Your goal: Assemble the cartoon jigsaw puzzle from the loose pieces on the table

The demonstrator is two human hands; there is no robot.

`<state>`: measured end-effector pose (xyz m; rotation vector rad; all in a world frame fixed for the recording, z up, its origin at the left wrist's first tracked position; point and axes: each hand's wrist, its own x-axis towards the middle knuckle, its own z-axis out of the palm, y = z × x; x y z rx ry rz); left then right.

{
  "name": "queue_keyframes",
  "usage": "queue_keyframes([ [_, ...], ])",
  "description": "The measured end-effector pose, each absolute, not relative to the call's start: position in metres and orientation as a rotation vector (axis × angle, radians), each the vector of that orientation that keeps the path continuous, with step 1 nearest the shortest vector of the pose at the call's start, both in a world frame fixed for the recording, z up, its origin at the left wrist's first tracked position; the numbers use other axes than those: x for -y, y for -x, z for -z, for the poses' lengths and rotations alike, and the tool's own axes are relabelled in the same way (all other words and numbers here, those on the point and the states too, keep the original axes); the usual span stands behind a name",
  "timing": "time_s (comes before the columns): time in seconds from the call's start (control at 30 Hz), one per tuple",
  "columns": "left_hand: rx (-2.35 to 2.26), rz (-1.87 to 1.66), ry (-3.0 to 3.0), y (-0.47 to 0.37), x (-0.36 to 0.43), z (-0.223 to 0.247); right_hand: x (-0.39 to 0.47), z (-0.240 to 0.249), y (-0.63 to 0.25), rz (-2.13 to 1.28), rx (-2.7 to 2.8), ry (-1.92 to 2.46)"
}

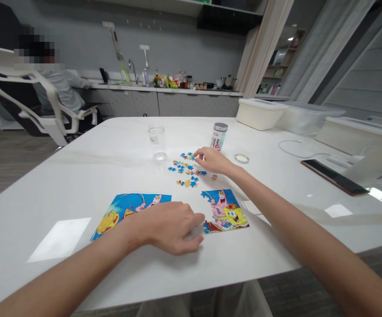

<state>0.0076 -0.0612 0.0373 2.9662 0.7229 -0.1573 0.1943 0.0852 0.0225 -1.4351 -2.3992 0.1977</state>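
Note:
On the white table, a joined puzzle section shows a pink and a yellow cartoon figure; its left edge is jagged. Left of it lies a picture sheet, partly covered by my left hand. That hand hovers beside the joined section, thumb and forefinger apart, holding nothing. Farther back, several loose puzzle pieces are scattered in a small group. My right hand reaches to the back right of this group, fingertips close together at the pieces; whether a piece is between them is too small to tell.
Behind the pieces stand an open clear jar and a silver-lidded jar. A round lid lies to the right. Storage boxes, a cable and a dark phone-like slab are farther right. A person sits at the back left.

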Motion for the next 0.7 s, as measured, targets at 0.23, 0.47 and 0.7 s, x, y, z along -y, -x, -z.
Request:
queue_keyframes([
  [0.23, -0.840, 0.229, -2.917, 0.004, 0.050, -0.042, -0.125, -0.024, -0.147, -0.220, 2.511, 1.629],
  [0.47, -0.771, 0.186, -2.945, 0.002, 0.051, -0.038, -0.126, -0.022, -0.144, -0.348, 2.497, 1.656],
  [0.7, -0.705, 0.132, -2.977, 0.001, 0.052, -0.035, -0.120, -0.025, -0.145, -0.373, 2.483, 1.585],
])
